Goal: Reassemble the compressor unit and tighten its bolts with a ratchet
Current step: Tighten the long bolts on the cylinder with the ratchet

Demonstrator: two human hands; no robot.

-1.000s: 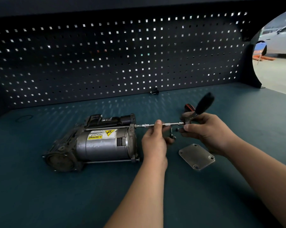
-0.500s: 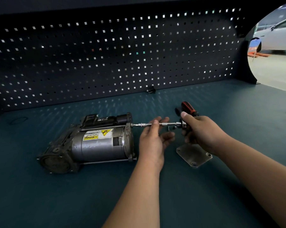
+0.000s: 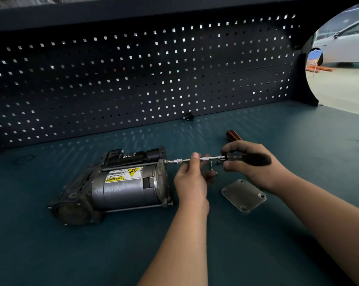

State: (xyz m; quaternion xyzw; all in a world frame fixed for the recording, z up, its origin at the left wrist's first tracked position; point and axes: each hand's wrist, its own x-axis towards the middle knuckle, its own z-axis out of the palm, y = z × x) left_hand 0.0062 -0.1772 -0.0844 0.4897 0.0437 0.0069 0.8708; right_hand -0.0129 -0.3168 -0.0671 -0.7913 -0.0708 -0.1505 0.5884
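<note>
I swung the ratchet point(image 3: 255, 159) from upright to level, right hand point(image 3: 257, 175) gripping it, left hand point(image 3: 192, 183) pinching the extension point(image 3: 182, 161): probably another tightening stroke on the compressor point(image 3: 123, 188).

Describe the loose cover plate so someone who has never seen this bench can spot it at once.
Start at the compressor lying on the teal bench top and look right, past the left hand. Flat on the bench, nearer than the right hand, lies the cover plate. It is the only flat, squarish grey piece, with holes at its corners, unlike the slender ratchet held above it.
</note>
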